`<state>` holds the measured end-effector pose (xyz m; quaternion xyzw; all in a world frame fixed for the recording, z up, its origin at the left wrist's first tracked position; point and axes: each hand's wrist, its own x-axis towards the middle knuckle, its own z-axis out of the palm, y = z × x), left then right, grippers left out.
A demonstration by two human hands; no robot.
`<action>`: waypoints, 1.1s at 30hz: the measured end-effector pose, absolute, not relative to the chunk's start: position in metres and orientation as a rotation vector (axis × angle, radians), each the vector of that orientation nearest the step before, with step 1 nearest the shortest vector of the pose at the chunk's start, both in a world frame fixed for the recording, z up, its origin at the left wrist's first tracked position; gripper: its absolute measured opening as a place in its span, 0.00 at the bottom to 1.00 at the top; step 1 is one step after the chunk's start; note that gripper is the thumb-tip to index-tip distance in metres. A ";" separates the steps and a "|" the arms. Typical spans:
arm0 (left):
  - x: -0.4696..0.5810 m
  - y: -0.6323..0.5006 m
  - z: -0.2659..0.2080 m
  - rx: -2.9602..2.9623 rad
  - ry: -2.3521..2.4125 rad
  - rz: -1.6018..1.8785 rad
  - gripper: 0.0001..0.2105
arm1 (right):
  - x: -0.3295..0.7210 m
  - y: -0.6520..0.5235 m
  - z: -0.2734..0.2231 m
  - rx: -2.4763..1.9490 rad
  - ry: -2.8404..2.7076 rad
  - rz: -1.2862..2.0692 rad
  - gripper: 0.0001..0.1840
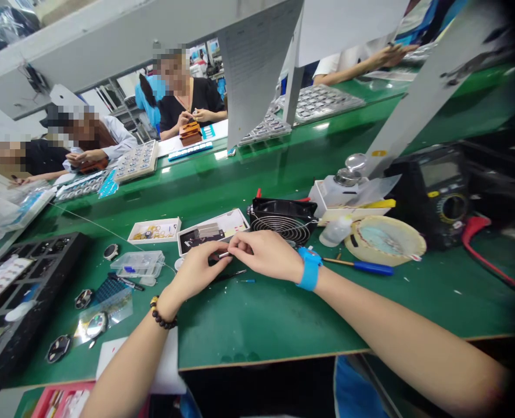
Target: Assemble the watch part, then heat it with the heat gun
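My left hand (196, 270), with a beaded bracelet at the wrist, and my right hand (263, 253), with a blue wrist strap (310, 269), meet above the green bench. Fingers of both hands are pinched around a small, thin, pale piece (224, 254), too small to name and partly covered by the fingertips. Just behind them lies a white box (235, 220) holding dark and grey flat parts. Dark tweezers (235, 274) appear to lie below my hands, near a short blue-tipped piece (248, 281).
A black fan (283, 219) stands behind my right hand. Rightward are a yellowish dish (383, 241), a blue-handled screwdriver (373, 267) and a multimeter (444, 191). Leftward are a clear plastic case (139, 263), several round watch-like parts (96, 325) and a black compartment tray (43, 290). Co-workers sit opposite.
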<state>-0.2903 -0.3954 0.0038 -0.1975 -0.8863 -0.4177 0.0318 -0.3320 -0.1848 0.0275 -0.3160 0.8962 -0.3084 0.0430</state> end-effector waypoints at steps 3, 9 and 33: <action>-0.290 -0.395 0.005 -0.518 -2.721 -1.425 0.12 | -0.332 -0.185 0.031 -0.913 2.673 -1.056 0.12; -0.292 -0.396 0.007 -0.441 -2.594 -1.897 0.17 | -0.334 -0.185 0.035 -0.888 2.567 -1.221 0.14; -0.284 -0.391 0.011 -0.418 -2.544 -1.686 0.22 | -0.342 -0.185 0.013 -1.713 2.979 -1.187 0.10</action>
